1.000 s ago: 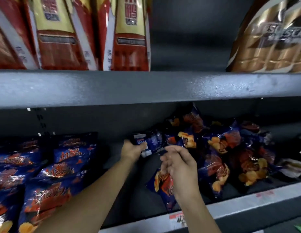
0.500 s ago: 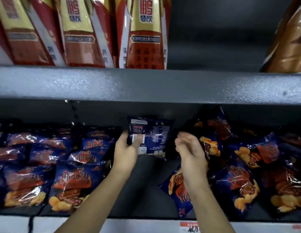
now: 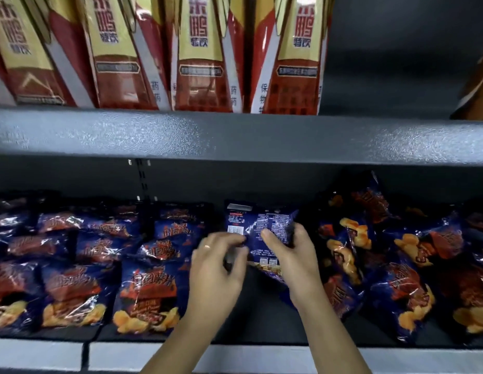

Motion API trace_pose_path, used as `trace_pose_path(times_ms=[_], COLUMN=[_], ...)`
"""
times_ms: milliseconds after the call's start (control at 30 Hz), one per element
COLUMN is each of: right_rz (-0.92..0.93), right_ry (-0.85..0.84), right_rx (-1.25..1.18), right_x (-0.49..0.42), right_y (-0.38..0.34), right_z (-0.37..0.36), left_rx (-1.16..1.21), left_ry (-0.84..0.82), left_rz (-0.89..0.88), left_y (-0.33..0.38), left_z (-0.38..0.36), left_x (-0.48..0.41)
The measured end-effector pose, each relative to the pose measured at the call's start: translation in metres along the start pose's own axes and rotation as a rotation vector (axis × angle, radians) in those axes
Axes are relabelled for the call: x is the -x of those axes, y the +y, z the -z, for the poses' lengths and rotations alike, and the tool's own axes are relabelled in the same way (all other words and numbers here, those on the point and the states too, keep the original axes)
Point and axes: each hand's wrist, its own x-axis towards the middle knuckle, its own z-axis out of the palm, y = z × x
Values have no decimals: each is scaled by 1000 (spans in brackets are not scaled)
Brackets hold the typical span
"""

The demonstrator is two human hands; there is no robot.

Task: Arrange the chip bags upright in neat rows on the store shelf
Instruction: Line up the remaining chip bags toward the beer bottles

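Dark shelf (image 3: 264, 323) carries blue chip bags (image 3: 147, 300)

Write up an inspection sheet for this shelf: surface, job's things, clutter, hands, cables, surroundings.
Surface: dark lower shelf, bare strip under the hands.
Job's things: held bag, back label facing out; rowed bags at left.
Clutter: jumbled bags leaning at right.
Grippers: left hand pinches the held bag's left edge; right hand grips its right side.
Cables: nothing seen.
Surroundings: red cartons and a brown package on the upper shelf.
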Motion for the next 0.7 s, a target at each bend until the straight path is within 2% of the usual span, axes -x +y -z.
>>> trace_pose_path(times_ms=[100,233,300,400,467,500,600,700], right_rz=[81,95,125,198,148,102,-67,-223], right_ry=[-42,-130,-147,34,130,115,-32,-162], right_rx=[18,167,191,146,151,169,123,-118], right_x=[11,19,20,19,16,15,14,15], right_y=[-6,-12,-12,-13,-12,-10,-4,1], right_z=[-3,6,9,11,14,15,15,12], left_rx=[152,556,708,860,907,912,937,1010], left_ry=[-141,-303,-288,-227,-230,-238,-248,-260], left_rz=[161,453,587,700,731,736,736,691], left_y=[10,13,9,5,5,5,8,10], left_z=[-1,4,5,6,7,8,7,5], left_x=[4,-8,-14,-19,-20,-20,-20,-18])
